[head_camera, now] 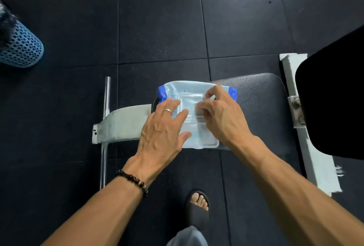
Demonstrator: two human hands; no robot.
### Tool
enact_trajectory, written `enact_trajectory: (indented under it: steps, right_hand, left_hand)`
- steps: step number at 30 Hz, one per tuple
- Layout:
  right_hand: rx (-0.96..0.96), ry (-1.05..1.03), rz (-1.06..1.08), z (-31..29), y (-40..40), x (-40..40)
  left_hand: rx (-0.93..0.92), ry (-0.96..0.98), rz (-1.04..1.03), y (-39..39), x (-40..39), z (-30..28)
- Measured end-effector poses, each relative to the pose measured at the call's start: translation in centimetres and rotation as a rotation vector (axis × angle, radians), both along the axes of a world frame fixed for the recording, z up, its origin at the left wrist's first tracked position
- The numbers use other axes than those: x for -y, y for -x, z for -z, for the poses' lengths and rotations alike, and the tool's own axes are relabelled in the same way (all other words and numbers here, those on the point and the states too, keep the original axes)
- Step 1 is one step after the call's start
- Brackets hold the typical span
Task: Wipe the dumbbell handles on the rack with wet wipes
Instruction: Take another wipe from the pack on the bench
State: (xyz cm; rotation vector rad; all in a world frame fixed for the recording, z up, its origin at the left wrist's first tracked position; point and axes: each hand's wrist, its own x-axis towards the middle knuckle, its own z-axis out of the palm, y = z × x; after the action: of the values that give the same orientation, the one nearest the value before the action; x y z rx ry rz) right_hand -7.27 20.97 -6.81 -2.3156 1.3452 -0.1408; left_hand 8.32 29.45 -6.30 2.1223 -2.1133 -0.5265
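A pale blue pack of wet wipes (194, 115) with darker blue ends is seen from above, lying flat on the near end of a black padded bench seat (256, 107) and overhanging its left edge. The left hand (163, 129), with a ring on one finger and a beaded bracelet (134, 179) at the wrist, is laid on the left part of the pack, its fingers straight and slightly spread. The right hand (220, 113) is placed over the pack's clear flap, with thumb and fingertips curled together; what is pinched cannot be told for certain, though it appears to be the flap's edge. A white metal bench frame (122, 123) and a chrome bar (105, 127) are seen on the black rubber floor (157, 19). A sandalled foot (199, 204) is visible below, and a blue perforated shoe (21, 48) at the left edge.
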Motion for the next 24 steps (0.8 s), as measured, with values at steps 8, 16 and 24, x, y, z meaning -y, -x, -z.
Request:
enact_trajectory:
  steps: [8, 16, 24]
  right_hand:
    - [0.031, -0.032, 0.086, 0.2, -0.6, 0.5]
    - [0.047, -0.021, -0.009, 0.3, -0.3, 0.5]
    - [0.002, 0.012, 0.043, 1.1, -1.4, 0.6]
  left_hand:
    - [0.009, -0.041, -0.035, 0.2, 0.2, -0.6]
    - [0.041, 0.001, -0.047, 0.1, 0.8, -0.5]
    - [-0.009, -0.102, -0.048, -0.5, 1.4, 0.1]
